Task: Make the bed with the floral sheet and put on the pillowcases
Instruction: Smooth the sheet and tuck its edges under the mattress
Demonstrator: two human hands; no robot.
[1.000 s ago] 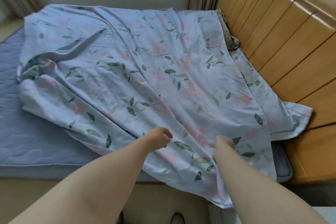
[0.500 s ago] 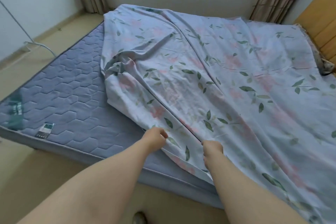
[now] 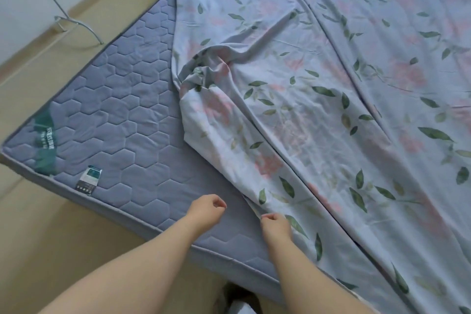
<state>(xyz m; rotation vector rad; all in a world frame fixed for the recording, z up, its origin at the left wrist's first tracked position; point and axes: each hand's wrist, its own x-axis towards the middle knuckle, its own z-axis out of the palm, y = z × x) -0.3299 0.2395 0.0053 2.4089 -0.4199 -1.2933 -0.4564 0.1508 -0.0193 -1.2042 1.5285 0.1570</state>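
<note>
Floral sheet (image 3: 318,109) covers the right part of the mattress (image 3: 122,115), bunched along its left fold and hanging over the near edge. Half a second ago both hands gripped its near hem; now the left hand (image 3: 205,211) has let go, its fingers loosely curled over bare quilting, while the right hand (image 3: 275,223) pinches the hem. Judgement: spreading remains unfinished. The mattress's near-left corner lies uncovered, offering open room to draw the sheet across.

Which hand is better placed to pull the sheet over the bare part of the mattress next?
Right. The right hand already pinches the floral sheet at its near edge, while the left hand hovers over bare mattress, its grip empty.
</note>
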